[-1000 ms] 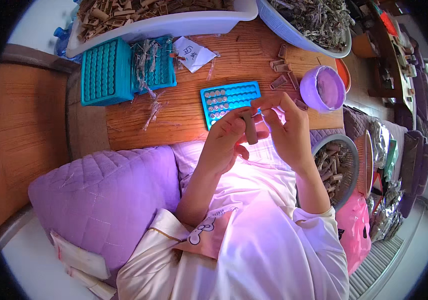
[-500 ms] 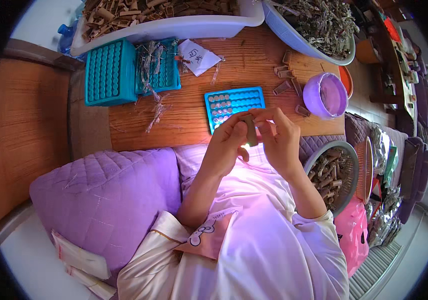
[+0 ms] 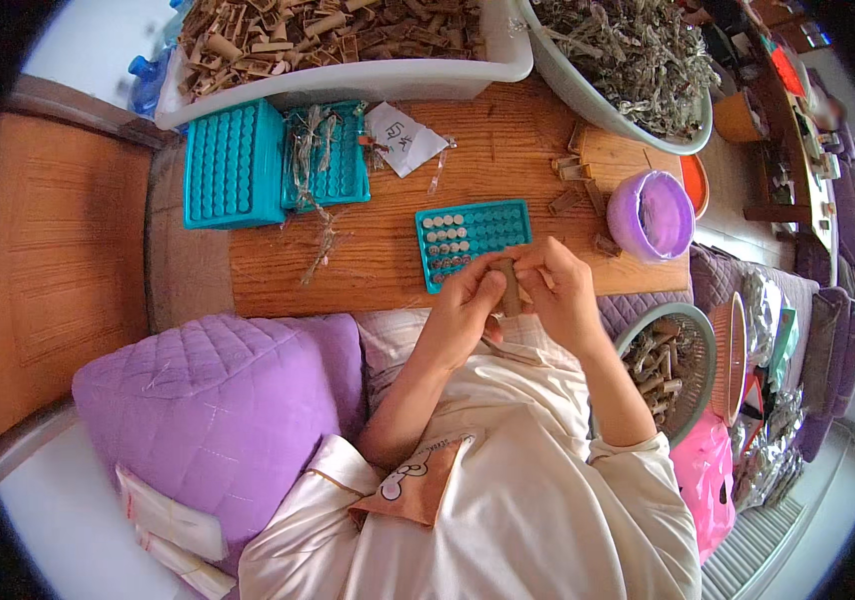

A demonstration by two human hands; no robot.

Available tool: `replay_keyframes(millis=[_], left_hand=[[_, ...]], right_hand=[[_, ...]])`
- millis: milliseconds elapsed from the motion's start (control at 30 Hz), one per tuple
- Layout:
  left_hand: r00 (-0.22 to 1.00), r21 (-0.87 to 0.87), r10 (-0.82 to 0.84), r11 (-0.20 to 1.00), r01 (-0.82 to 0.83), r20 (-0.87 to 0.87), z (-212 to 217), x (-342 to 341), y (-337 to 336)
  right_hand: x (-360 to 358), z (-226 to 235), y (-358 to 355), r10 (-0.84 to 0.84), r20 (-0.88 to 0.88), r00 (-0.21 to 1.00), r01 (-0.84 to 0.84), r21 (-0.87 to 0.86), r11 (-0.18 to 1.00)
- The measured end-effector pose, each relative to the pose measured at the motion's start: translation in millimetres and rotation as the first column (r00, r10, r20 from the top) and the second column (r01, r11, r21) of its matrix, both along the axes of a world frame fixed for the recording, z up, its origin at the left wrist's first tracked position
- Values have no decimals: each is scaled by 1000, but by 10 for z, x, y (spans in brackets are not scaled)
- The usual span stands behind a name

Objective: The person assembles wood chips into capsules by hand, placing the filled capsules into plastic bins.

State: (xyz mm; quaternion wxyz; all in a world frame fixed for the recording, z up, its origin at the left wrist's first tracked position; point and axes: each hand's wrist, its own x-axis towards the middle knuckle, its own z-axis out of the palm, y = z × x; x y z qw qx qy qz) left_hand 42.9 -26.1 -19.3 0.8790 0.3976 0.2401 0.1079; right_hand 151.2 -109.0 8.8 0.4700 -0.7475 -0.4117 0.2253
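Just in front of my body, near the table's front edge, both hands are around a small brown tube-shaped piece [image 3: 511, 288]. My left hand [image 3: 465, 308] is closed, with its thumb and fingers on the piece's left side. My right hand [image 3: 560, 290] pinches at its upper right side, with curled fingers partly hiding it. Right behind the hands lies a shallow turquoise tray [image 3: 498, 211] with rows of round hollows. Several hollows on its left side hold silvery round discs [image 3: 447, 235]; the others show turquoise.
Stacked turquoise trays [image 3: 233, 165] and clear wrapping scraps [image 3: 320, 225] lie left, beside a white paper [image 3: 403, 138]. A white tub [image 3: 348, 82] of brown pieces stands behind. Right are a purple bowl [image 3: 628, 215], loose brown pieces [image 3: 566, 200] and a grey basket [image 3: 705, 375] beside my arm.
The purplish glare over my lap and hands has faded. The view has shifted slightly, so the table sits lower in it. Both hands still hold the brown piece.
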Motion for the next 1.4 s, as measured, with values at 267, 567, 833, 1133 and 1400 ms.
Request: replay_keyframes(millis=[267, 567, 833, 1133, 1400], left_hand=[[916, -142, -334, 918, 369, 223, 101, 161, -165], [785, 967, 600, 69, -247, 158, 529, 560, 1170], [468, 622, 587, 78, 779, -660, 300, 1416, 2679], [600, 785, 618, 47, 617, -508, 295, 1394, 2558], [796, 978, 569, -132, -161, 208, 485, 1290, 2436]], right_hand=[[420, 424, -421, 442, 91, 892, -436, -80, 897], [972, 743, -2144, 59, -30, 998, -56, -854, 516], [1280, 787, -1044, -123, 310, 943, 247, -403, 881], [2485, 522, -283, -500, 539, 678, 563, 57, 824], [2438, 634, 114, -206, 801, 563, 485, -118, 866]])
